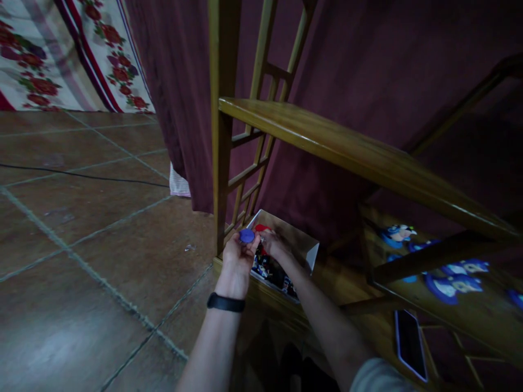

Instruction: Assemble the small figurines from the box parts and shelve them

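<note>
My left hand (238,258), with a black band on its wrist, is closed around a small blue-purple round disc (247,236) at the box's left edge. My right hand (274,245) reaches over the open white box (311,257), its fingers bent together close to my left fingertips. What they pinch is too small and dim to make out. A red piece (261,227) shows just behind the fingers. Below both hands, several small dark figures (265,269) with white and blue parts lie in the box, partly hidden by my right forearm.
Around the box stands a wooden shelf unit (327,130) with a lattice side and an overhanging board. Several blue and white figurines (453,286) stand on a shelf at right. A phone (411,345) lies lower. A black cable (85,175) crosses the tiled floor.
</note>
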The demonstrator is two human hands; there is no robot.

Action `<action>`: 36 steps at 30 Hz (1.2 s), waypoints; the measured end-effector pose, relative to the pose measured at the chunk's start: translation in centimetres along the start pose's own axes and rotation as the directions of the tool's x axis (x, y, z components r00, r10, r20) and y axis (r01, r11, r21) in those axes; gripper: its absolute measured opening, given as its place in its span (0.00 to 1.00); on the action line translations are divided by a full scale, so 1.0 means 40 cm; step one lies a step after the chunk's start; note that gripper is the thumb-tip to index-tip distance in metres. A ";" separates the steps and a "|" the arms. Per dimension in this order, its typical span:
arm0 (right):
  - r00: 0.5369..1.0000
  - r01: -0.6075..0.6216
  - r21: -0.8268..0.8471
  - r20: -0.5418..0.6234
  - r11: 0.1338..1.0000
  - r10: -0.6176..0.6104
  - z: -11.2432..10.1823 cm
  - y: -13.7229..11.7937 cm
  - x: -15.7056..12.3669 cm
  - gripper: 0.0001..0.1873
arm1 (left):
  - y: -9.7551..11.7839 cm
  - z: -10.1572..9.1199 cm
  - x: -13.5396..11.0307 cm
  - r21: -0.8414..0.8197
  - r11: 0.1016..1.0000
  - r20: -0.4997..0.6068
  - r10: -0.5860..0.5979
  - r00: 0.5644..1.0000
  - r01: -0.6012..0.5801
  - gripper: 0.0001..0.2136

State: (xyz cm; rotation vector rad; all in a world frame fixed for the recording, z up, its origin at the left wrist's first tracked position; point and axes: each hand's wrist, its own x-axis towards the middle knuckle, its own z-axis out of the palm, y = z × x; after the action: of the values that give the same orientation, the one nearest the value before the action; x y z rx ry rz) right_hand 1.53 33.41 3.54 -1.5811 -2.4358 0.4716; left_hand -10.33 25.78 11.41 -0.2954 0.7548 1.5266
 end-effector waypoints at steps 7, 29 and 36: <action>0.995 -0.099 -0.078 -0.033 0.992 0.096 0.001 -0.020 -0.022 0.18 | 0.009 -0.007 0.006 -0.049 0.997 -0.004 0.060 0.998 -0.060 0.08; 0.803 0.204 0.960 -0.051 -0.193 0.594 -0.135 0.009 -0.418 0.16 | -0.242 -0.022 -0.103 0.491 0.845 0.175 -0.334 0.926 0.212 0.07; 0.788 0.233 0.961 -0.095 -0.151 0.609 -0.155 0.040 -0.435 0.15 | -0.275 -0.008 -0.103 0.418 0.887 0.216 -0.308 0.927 0.197 0.08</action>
State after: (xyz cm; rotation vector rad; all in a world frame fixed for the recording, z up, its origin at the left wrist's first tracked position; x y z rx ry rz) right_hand 12.07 19.12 8.84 -0.9424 -0.5674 1.2850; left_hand 0.64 21.65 10.62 0.1169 0.7441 1.1060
